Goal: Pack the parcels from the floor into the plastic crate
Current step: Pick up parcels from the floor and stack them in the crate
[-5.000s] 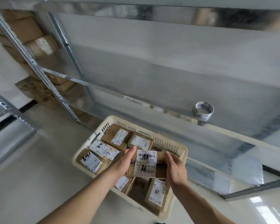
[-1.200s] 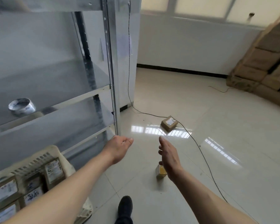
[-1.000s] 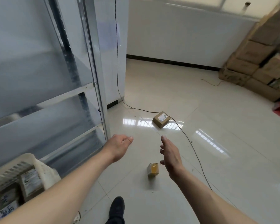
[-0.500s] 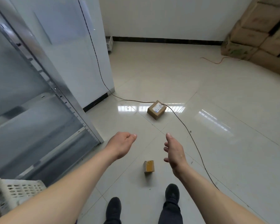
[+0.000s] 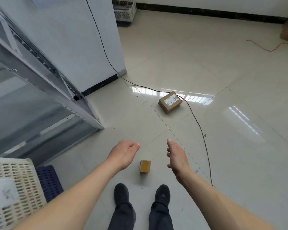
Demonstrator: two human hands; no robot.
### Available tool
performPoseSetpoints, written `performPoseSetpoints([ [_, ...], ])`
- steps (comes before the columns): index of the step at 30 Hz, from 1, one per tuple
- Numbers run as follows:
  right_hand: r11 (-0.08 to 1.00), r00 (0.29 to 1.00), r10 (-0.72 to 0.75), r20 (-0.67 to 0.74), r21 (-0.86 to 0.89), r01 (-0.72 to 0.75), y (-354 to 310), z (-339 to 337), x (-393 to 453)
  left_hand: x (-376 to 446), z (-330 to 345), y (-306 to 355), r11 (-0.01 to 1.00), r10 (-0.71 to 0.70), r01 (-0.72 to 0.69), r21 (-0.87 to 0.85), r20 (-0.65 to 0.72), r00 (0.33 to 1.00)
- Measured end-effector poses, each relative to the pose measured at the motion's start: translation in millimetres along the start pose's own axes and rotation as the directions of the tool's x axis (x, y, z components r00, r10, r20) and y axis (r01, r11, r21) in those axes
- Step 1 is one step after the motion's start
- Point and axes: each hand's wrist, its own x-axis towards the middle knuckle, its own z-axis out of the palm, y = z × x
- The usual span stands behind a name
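Now both hands, left [image 5: 123, 155] and right [image 5: 177, 156], hang empty over the small parcel [image 5: 145, 166]; the cable [image 5: 199, 128] near the far parcel [image 5: 170, 102] could snag.

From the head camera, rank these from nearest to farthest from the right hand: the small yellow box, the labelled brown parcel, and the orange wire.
Measured from the right hand:
1. Small yellow box, just left of it, ahead of the shoes.
2. Labelled brown parcel, farther ahead, beside the black cable.
3. Orange wire, far off at upper right.
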Motion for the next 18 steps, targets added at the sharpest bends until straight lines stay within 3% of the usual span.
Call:
performPoseSetpoints([
  [10, 0.988, 0.995, 0.101, 0.026, -0.121, -0.097, 86, 44, 137, 133, 82, -76, 0.996, -0.070, 0.073, -0.050, 0.066, 0.995],
  [18, 0.971, 0.983, 0.179, 0.046, -0.168, -0.169, 206, 88, 246, 239, 177, -179, 0.987, -0.134, 0.146, -0.070, 0.152, 0.979],
])
